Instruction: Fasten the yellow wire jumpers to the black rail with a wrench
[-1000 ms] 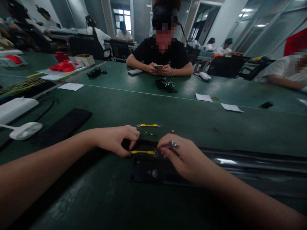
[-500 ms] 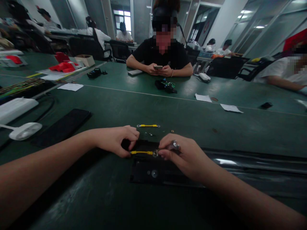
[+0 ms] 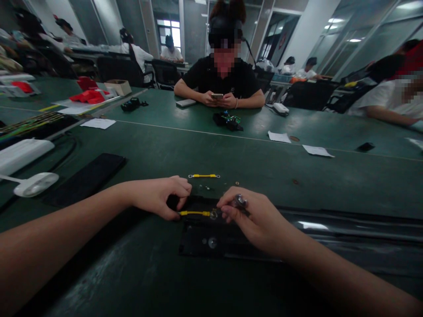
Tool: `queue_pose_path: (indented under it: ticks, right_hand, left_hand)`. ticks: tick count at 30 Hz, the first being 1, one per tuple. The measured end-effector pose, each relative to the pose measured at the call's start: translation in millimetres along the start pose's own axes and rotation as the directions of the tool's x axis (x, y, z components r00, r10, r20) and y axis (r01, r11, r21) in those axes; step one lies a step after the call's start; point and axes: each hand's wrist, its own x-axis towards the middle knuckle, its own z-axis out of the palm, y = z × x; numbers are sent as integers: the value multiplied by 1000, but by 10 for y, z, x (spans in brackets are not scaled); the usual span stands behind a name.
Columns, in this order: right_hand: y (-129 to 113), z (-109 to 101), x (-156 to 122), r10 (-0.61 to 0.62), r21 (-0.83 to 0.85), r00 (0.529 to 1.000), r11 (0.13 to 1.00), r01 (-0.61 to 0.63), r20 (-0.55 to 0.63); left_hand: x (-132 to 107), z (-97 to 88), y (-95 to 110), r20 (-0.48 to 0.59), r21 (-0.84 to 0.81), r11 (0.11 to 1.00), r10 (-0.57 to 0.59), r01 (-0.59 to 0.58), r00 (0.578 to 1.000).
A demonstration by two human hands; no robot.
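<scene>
My left hand [image 3: 167, 197] is closed in a pinch at the left end of a short yellow wire [image 3: 194, 213]; its fingers hide that end. The wire lies over a long black panel, and its right ring terminal [image 3: 213, 214] sits at a small metal fitting. My right hand [image 3: 251, 211] is closed around a tool with a shiny silver head [image 3: 240, 201], most of it hidden by the fingers. The right fingertips are beside the terminal. Nearer to me on the black panel [image 3: 194, 244] is a round metal fastener [image 3: 212, 242].
Beyond my hands lie another yellow wire [image 3: 204, 176] with ring ends, small metal pieces [image 3: 205, 187] and a brass-coloured washer [image 3: 237, 183]. A black phone-like slab [image 3: 89, 176] and a white device [image 3: 36, 184] are at left. Opposite sits a person [image 3: 224, 81] holding a phone.
My right fingertips have shifted slightly at the terminal. My left hand stays at the wire's left end. The whole view has moved a little.
</scene>
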Motion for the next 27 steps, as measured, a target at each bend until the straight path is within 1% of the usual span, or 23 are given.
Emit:
queue_pose_path:
  ticks: [4,8,12,21,27]
  right_hand:
    - [16,-2,11,-6,33,1000,999,6,-8]
    - [16,5,-13,-6,6,1000,1000,6,-15]
    - [5,2,-33,-10,13,1000,1000,10,-4]
    - [-4,-6,4,-27,20,1000,999,27,-15]
    - [-13,-5,-7,-56,-7,998,998,56,-42]
  left_hand:
    - [1,2,-7,2,5,1000,0,0,1000]
    - [4,6,-16,3,4,1000,-4,4,1000]
    - [2,7,-12,7,9,1000,-3,3,1000]
    - [-2,-3,13,4,22,1000,-9,9,1000]
    - [-29,23,58,13,75,995,-68,67,998]
